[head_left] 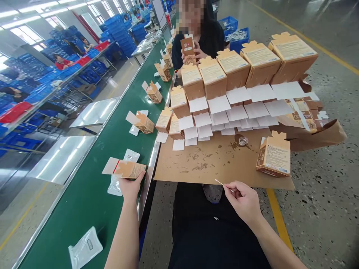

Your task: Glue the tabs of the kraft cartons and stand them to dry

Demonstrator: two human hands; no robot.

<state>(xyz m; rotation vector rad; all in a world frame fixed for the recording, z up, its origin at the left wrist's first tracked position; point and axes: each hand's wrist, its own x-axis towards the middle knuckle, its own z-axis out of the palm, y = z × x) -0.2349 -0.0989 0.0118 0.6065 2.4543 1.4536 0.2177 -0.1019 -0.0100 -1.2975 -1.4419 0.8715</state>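
Observation:
Over the green conveyor belt, my left hand [130,186] grips a small brown cardboard box [130,169] with its flaps up and a red strip on the white flap. White pouches, one of them a silvery pouch [114,185], lie beside and under that box. Near the front edge of the cardboard sheet [196,160], my right hand [244,200] pinches a thin cotton swab [219,182], its white tip pointing left. A small clear dish [242,141] sits on the wet-spotted cardboard. One open-flapped box [274,155] stands at the sheet's right side.
Rows of brown boxes [213,74] are stacked at the back of the cardboard. More boxes [144,122] and a white pouch [86,247] lie on the belt [56,224]. Across the stack, a person [196,41] holds a box. Blue crates [238,37] stand behind.

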